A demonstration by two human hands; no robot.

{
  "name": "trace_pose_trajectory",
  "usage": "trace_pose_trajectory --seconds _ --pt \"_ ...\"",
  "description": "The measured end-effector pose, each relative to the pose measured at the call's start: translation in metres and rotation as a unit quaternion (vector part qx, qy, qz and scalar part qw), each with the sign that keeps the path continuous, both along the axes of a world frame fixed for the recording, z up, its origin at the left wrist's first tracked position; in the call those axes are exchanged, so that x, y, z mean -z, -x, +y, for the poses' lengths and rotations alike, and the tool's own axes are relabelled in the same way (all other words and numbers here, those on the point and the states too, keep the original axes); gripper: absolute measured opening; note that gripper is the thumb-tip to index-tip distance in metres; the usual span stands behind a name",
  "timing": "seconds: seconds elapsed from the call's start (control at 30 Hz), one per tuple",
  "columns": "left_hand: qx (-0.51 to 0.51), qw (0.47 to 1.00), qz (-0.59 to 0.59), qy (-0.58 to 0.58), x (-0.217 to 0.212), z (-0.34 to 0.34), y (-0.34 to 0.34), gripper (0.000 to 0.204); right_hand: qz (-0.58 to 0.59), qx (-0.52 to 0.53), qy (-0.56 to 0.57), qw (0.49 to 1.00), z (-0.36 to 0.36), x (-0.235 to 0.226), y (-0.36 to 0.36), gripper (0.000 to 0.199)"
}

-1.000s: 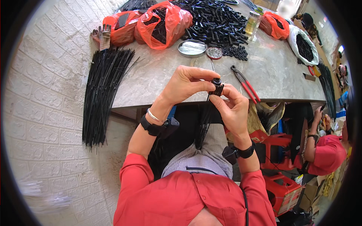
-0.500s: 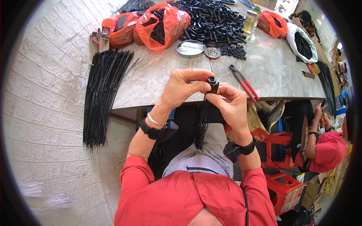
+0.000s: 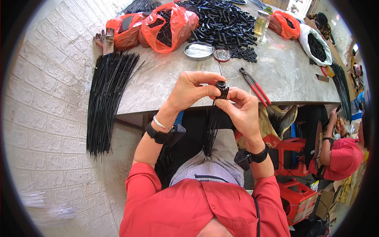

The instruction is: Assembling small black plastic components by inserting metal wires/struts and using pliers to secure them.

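Above the near edge of the table, my left hand [image 3: 192, 87] pinches the top of a small black tubular fitting [image 3: 221, 84] between thumb and fingers. My right hand [image 3: 241, 107] is closed on its right side, thumb and fingertips pressed just below the top, where thin black strips stand around it. A bundle of long thin black strands [image 3: 212, 128] hangs from the fitting down toward my lap. How the strands join the fitting is too small to make out.
Red-handled pliers [image 3: 254, 87] lie right of my hands. Beyond stand a round tin of silvery pins [image 3: 198, 51], a small red-rimmed dish [image 3: 222, 55] and a heap of black tubes [image 3: 225, 23]. Black rods [image 3: 108, 106] overhang the table's left edge. A co-worker [image 3: 343, 158] sits at right.
Both hands stay nearly in place on the fitting. Only a very slight shift of the fingers and fitting shows.
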State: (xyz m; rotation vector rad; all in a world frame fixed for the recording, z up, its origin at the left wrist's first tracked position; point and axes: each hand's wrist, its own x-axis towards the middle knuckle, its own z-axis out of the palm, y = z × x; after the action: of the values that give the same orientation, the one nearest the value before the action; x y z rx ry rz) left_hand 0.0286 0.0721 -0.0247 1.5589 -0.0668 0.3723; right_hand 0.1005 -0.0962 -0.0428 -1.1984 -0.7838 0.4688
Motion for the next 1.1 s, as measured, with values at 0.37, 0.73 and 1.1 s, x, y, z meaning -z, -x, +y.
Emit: trace_pose_trajectory --seconds 0.37,0.73,1.1 --pt "-0.044 0.994 -0.006 -0.096 -0.011 -0.013 0.011 0.032 0.0 0.042 0.018 0.999 -0.002 0.001 0.002 0.014" --pt "-0.055 0.995 -0.029 -0.076 0.0 -0.014 0.011 0.032 -0.02 0.067 0.012 0.997 0.002 -0.002 0.014 0.014" --pt "-0.106 0.975 -0.103 -0.168 0.008 -0.02 0.012 0.033 -0.196 0.168 0.045 0.965 0.008 -0.006 0.017 0.015"
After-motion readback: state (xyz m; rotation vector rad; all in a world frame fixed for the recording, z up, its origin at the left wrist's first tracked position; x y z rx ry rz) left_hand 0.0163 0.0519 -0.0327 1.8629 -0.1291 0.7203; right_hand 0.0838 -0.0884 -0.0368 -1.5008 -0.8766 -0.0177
